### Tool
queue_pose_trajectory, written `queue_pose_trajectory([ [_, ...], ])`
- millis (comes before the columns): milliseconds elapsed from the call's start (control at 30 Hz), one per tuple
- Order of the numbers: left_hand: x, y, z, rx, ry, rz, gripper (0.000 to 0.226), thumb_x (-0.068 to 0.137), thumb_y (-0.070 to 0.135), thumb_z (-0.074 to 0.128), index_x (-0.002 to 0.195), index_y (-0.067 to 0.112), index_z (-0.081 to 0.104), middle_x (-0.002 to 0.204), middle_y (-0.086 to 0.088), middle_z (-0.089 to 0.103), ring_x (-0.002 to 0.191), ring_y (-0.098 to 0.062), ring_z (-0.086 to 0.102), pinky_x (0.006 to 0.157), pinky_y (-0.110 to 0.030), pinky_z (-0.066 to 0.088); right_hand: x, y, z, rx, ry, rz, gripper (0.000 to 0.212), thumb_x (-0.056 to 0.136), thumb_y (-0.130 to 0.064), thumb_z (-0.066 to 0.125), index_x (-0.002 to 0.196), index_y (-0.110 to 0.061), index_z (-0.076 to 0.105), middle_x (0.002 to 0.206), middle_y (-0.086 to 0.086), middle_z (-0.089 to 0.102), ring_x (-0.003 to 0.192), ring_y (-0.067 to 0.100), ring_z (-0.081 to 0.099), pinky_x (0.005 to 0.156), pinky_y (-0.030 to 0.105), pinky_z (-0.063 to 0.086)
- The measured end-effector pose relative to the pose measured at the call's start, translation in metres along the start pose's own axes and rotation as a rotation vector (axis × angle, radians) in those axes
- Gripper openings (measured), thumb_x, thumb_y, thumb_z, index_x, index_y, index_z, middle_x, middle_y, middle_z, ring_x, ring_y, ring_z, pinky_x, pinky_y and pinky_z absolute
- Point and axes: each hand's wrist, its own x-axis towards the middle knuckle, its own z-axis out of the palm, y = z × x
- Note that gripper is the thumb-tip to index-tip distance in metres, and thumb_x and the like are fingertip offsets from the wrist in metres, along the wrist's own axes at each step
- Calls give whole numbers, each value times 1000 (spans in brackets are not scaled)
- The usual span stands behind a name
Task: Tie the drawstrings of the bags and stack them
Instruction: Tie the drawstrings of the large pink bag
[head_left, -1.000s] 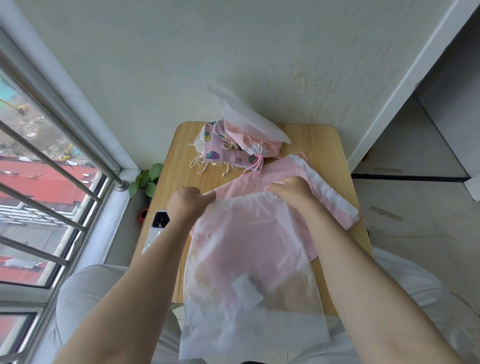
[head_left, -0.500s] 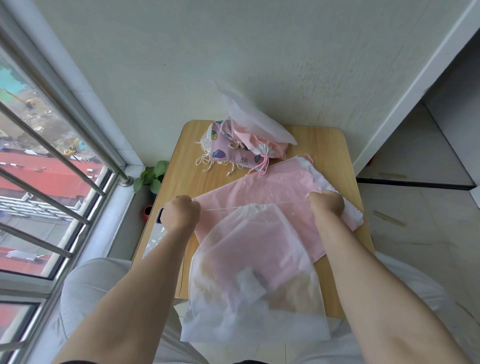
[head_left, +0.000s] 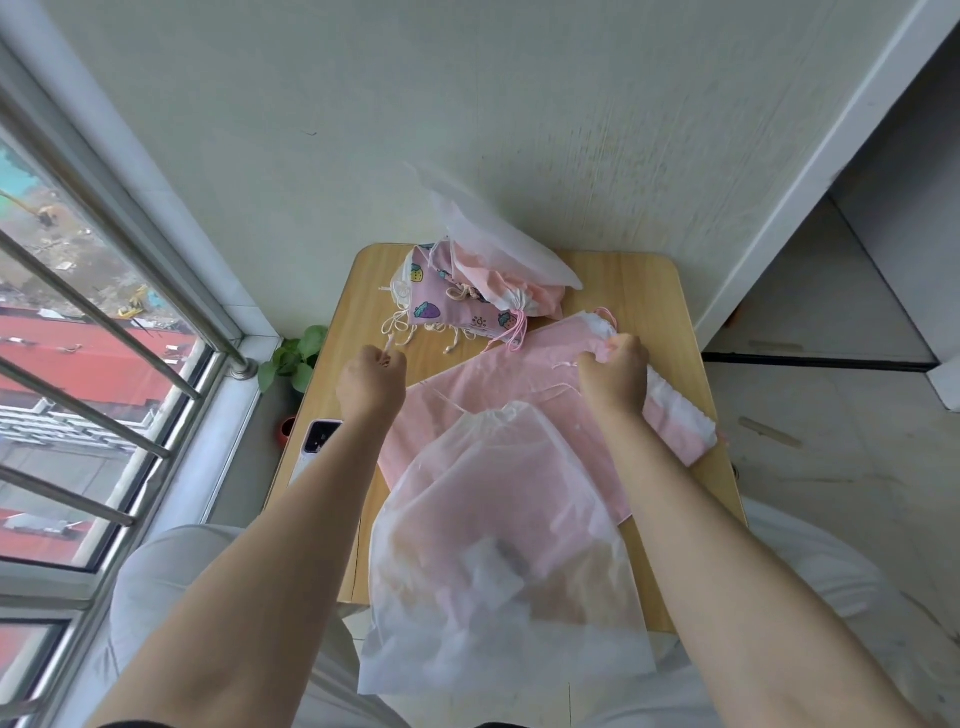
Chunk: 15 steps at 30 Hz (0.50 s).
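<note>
Above the white mesh bag (head_left: 498, 525) on the bench (head_left: 644, 291), drawstring ends were pinched by left hand (head_left: 370, 383) & right hand (head_left: 614, 375); both shd've been pulled evenly, then knotted.

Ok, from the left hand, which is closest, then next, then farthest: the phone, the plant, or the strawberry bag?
From the left hand:
1. Phone, just below, on the table's window-side edge.
2. Strawberry bag, farther back in the pile.
3. Plant, off the table by the window; nearly tied with the bag.
</note>
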Motion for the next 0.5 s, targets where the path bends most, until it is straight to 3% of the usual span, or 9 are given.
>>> queue_pose_trajectory([
  [33,2,3,0,-11,-12,14,24,93,28,47,77,10,47,68,-1,45,67,-23,42,52,-31,27,-4,-2,2,-63,-45,1,6,84,-16,52,82,-12,54,82,-2,53,82,23,52,60,27,38],
  [67,2,4,1,-30,-36,26,22,93,31,49,87,10,53,79,-3,53,75,-24,48,57,-32,35,-7,-2,6,-123,-133,43,14,84,-22,49,74,-13,53,73,-3,53,77,25,54,57,28,39],
  [167,-3,4,1,-1,4,89,49,90,42,59,131,19,47,127,-8,49,114,-26,48,93,-38,44,-13,-3,19,-183,-363,116,41,76,-40,41,85,-10,67,84,6,71,83,29,66,77,38,56],
  [200,-6,2,1,60,65,127,49,89,42,61,130,19,48,128,-9,47,117,-27,46,94,-38,42,-15,-5,22,-208,-383,96,46,76,-44,39,91,-11,69,92,8,72,89,29,66,82,37,54],
  [267,-9,3,0,164,31,110,31,92,40,53,105,13,62,116,-11,58,102,-28,54,76,-33,43,-21,-11,27,-264,-446,106,55,86,-50,40,112,-9,66,115,12,68,106,30,62,90,35,48],
  [333,-11,6,4,256,-262,6,49,95,45,39,80,9,69,94,-11,70,80,-28,64,65,-31,47,-24,-15,33,-253,-528,163,67,91,-57,47,132,-4,55,129,14,60,119,32,56,95,35,42],
  [367,-15,7,5,280,-413,-27,57,96,49,36,76,10,72,86,-9,73,78,-27,67,70,-32,51,-26,-16,35,-246,-555,173,70,89,-59,52,133,-4,53,129,13,59,120,31,55,92,33,41],
  [433,-23,11,15,307,-554,-6,59,95,53,38,77,9,73,83,-6,73,80,-26,68,82,-35,52,-28,-19,40,-254,-583,153,52,86,-51,62,119,-10,60,111,8,64,108,28,60,79,28,43],
  [500,-28,16,25,280,-577,15,55,94,54,46,73,7,65,74,-5,65,73,-25,61,76,-33,48,-27,-20,45,-257,-584,91,23,85,-33,65,90,-11,63,81,2,61,87,24,60,59,24,41],
])
